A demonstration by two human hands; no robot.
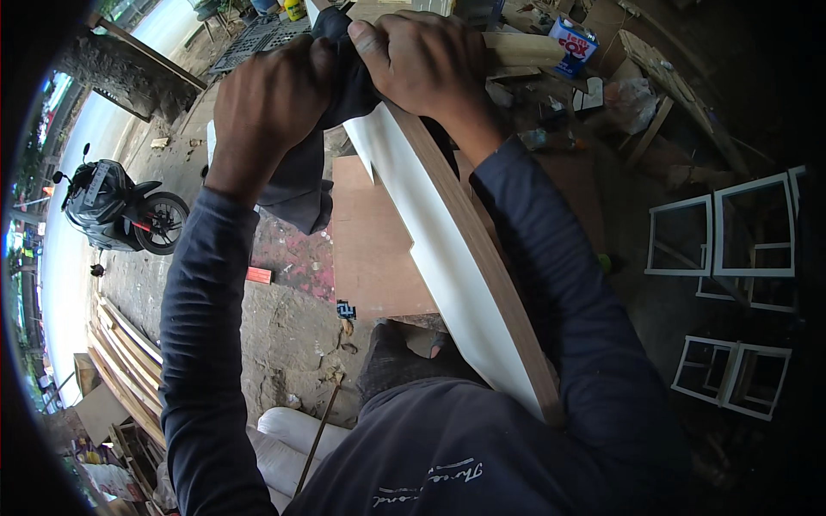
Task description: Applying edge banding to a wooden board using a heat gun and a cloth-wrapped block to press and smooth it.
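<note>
My left hand (pixel 271 103) is closed on a black cloth (pixel 348 90) at the top of the view. My right hand (pixel 422 64) grips beside it, thumb on the cloth, at the upper end of a long board (pixel 465 284). The board has a white face and a brown wood edge and runs diagonally down to my body. What lies under my curled fingers is partly hidden. Behind the board is a flat plywood sheet (pixel 370 245); grey fabric (pixel 292 189) hangs beside my left wrist.
A parked motorcycle (pixel 120 206) stands at the left, with wood strips (pixel 125 370) and a tree trunk (pixel 129 77). White frames (pixel 748 224) stand at the right. A blue-and-white can (pixel 572 47) and scrap wood are at the back. Pale sacks (pixel 292 430) lie low at the left.
</note>
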